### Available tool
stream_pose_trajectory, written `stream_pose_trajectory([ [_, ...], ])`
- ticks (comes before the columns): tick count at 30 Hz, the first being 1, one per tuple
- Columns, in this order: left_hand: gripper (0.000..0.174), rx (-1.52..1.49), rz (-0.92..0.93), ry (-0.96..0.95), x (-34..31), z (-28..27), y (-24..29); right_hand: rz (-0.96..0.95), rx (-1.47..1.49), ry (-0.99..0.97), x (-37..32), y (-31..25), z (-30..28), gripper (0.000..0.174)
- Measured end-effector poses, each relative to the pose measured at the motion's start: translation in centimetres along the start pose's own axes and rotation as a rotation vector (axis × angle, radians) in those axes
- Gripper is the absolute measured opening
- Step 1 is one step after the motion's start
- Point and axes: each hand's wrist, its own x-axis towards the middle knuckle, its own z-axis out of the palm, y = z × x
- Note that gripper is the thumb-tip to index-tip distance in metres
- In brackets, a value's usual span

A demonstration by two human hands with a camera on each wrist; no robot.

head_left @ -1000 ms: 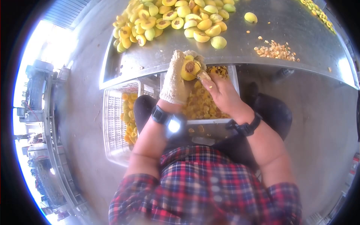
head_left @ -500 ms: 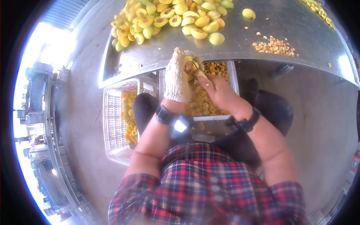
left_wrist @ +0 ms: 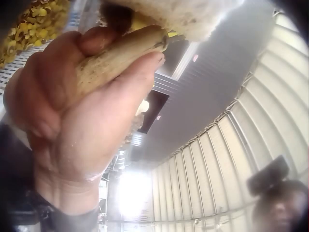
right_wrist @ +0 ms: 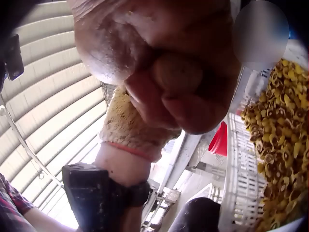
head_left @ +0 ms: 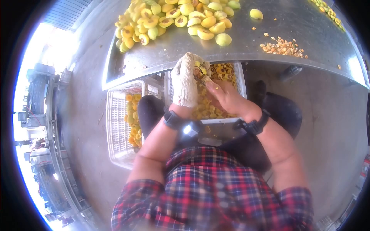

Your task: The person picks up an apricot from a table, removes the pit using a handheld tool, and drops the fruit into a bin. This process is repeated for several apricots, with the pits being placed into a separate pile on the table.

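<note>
At the upper middle of the frame, gripping the cut fruit (head_left: 203,71) in the gloved left hand (head_left: 185,82) above the white crate (head_left: 241,79), now turned inward enough to hide most of the cut face, leaving its centre unreadable. Still gripping the pale handle (left_wrist: 120,58) in the bare right hand (head_left: 228,96), close against the fruit.

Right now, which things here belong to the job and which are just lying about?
Likely the job:
- fruit in the gloved left hand
- wooden-handled tool in the right hand
- fruit pile
- fruit-filled crate
- fruit-filled basket

Apparently just about:
- red object beyond the crate
- machinery, far left
</note>
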Motion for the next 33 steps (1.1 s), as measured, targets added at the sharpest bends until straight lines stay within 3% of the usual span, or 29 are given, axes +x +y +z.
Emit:
stream_pose_trajectory([
  [3,0.030,0.102,-0.157,-0.054,0.0,-0.2,1.5,-0.033,-0.011,0.019,0.0,0.1,0.1,0.044],
  [7,0.031,0.131,-0.177,-0.153,0.2,-0.7,2.4,0.020,0.051,-0.060,-0.1,-0.2,0.0,0.045],
  [9,0.031,0.312,-0.108,-0.308,0.4,-1.2,2.9,0.066,0.077,-0.102,-0.3,-0.4,0.0,0.045],
  [12,0.030,0.512,-0.189,-0.343,1.1,-1.7,2.7,0.119,0.090,-0.141,-0.4,-0.6,0.1,0.046],
  [15,0.029,0.475,-0.135,-0.417,1.2,-2.4,2.1,0.238,0.160,-0.189,-0.4,-0.7,0.2,0.047],
  [18,0.028,0.260,-0.246,-0.361,0.5,-2.9,2.2,0.521,0.424,-0.252,-0.8,-1.3,0.3,0.049],
  [21,0.028,0.322,-0.282,-0.210,-0.1,-2.6,2.2,0.681,0.587,-0.242,-1.1,-1.2,0.6,0.050],
  [23,0.029,0.332,-0.262,-0.239,0.5,-2.5,1.8,0.698,0.593,-0.224,-1.0,-0.3,0.6,0.051],
  [25,0.031,0.343,-0.243,-0.268,0.9,-2.8,1.6,0.275,0.206,-0.252,-0.7,1.7,0.6,0.053],
  [28,0.031,0.303,-0.242,-0.372,1.2,-3.1,1.3,0.320,0.239,-0.262,-0.8,-0.2,0.5,0.053],
  [29,0.031,0.205,-0.264,-0.289,0.9,-2.9,1.1,0.321,0.238,-0.263,-0.8,-0.7,0.5,0.053],
  [31,0.032,0.109,-0.283,-0.208,0.5,-2.4,0.7,0.649,0.545,-0.195,-0.9,-1.0,0.6,0.053],
  [33,0.031,-0.015,-0.348,-0.076,0.2,-1.5,1.2,0.670,0.568,-0.183,-1.0,-0.6,0.6,0.053],
])
